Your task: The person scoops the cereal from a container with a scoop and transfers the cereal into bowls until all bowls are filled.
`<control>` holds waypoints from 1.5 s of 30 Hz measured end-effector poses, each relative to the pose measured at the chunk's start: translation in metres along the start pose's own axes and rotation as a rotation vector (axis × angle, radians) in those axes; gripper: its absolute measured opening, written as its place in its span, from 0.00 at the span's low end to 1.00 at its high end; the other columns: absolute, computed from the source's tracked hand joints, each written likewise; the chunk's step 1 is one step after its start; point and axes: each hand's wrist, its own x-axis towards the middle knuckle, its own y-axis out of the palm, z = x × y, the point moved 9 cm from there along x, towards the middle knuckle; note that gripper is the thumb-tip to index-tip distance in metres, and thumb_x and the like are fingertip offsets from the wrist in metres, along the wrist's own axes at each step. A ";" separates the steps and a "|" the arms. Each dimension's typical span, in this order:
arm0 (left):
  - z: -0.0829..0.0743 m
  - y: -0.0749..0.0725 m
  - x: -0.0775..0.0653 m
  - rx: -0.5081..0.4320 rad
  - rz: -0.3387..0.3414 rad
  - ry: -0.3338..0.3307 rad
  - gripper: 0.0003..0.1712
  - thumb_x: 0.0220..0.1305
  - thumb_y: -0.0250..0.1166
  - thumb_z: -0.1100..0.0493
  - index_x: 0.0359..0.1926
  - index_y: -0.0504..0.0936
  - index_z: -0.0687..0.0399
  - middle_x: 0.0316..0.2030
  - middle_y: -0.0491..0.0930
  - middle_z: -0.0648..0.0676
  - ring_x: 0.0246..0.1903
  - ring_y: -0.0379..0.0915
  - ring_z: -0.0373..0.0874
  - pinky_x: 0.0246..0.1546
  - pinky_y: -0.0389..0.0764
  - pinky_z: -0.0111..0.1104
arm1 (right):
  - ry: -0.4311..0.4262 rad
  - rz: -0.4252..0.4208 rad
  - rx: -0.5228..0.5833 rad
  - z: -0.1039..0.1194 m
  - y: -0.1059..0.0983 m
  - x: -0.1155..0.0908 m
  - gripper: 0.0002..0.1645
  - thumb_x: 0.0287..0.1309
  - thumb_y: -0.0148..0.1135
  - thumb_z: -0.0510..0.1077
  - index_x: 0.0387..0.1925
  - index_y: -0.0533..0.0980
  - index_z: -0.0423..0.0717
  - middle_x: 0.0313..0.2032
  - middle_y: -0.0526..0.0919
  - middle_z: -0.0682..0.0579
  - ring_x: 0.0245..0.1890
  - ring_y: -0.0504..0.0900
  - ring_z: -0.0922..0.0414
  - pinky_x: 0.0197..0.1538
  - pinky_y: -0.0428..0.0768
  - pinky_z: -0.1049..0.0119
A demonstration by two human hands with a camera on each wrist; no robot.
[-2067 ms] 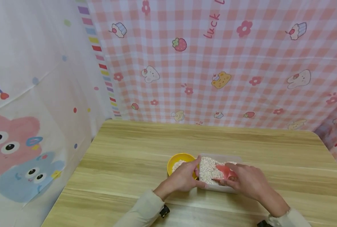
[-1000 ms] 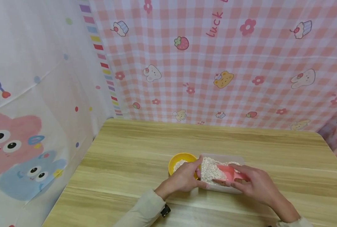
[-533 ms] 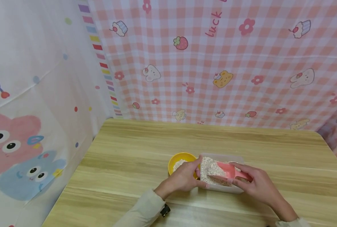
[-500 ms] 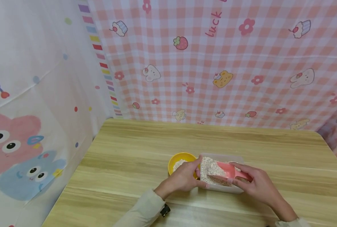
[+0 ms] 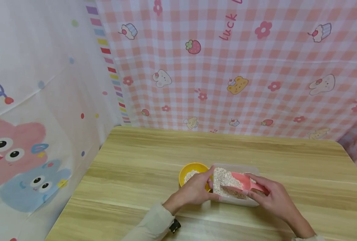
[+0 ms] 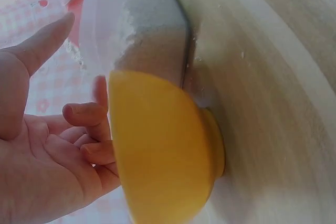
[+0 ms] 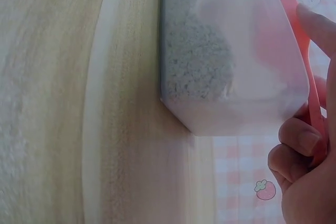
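In the head view my right hand (image 5: 273,195) grips a pink scoop (image 5: 247,182) by its handle. Pale flakes that look like oats (image 5: 222,174) fill the front of the scoop, which lies over the flakes in a clear plastic container (image 5: 241,201). The right wrist view shows curled fingers round the scoop's handle (image 7: 315,108). My left hand (image 5: 193,190) spans the container's left end, thumb at the near corner and fingers toward the far one. Beside it stands a yellow bowl (image 6: 163,150), partly hidden by that hand, with some flakes (image 5: 191,175) inside.
The wooden table (image 5: 142,157) runs back to a pink checked cloth (image 5: 208,67). On the left hangs a white cloth (image 5: 61,87) with cartoon figures. A few stray flakes lie on the tabletop close to the container in the left wrist view.
The scoop, deep in the flakes before, has tilted up and now carries a heap of them. My right hand has shifted slightly right. The left hand keeps its place.
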 end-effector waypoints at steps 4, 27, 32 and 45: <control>0.002 -0.009 -0.004 -0.020 -0.056 0.003 0.56 0.52 0.78 0.47 0.76 0.57 0.51 0.34 0.75 0.45 0.22 0.60 0.34 0.28 0.67 0.25 | 0.028 -0.008 0.014 -0.002 0.001 -0.001 0.31 0.46 0.79 0.47 0.55 0.82 0.51 0.46 0.86 0.44 0.30 0.72 0.63 0.30 0.71 0.70; 0.069 -0.064 -0.035 -0.145 -0.266 -0.078 0.46 0.55 0.75 0.44 0.72 0.66 0.44 0.63 0.65 0.59 0.55 0.66 0.55 0.55 0.73 0.51 | 0.066 0.002 0.013 -0.006 -0.001 -0.003 0.31 0.47 0.79 0.49 0.56 0.82 0.53 0.50 0.85 0.42 0.38 0.76 0.66 0.35 0.72 0.71; 0.081 -0.058 -0.036 -0.152 -0.202 -0.084 0.55 0.52 0.77 0.43 0.76 0.57 0.44 0.64 0.63 0.63 0.57 0.65 0.56 0.57 0.72 0.53 | 0.068 0.007 0.008 -0.006 -0.001 -0.002 0.31 0.47 0.79 0.49 0.56 0.82 0.54 0.50 0.85 0.42 0.38 0.76 0.66 0.36 0.73 0.72; 0.088 -0.032 -0.028 -0.256 -0.029 -0.071 0.70 0.45 0.81 0.46 0.79 0.42 0.43 0.76 0.52 0.56 0.74 0.50 0.53 0.72 0.52 0.53 | 0.092 0.024 0.005 -0.006 0.001 -0.002 0.31 0.47 0.78 0.51 0.56 0.82 0.54 0.51 0.85 0.42 0.40 0.77 0.65 0.36 0.73 0.71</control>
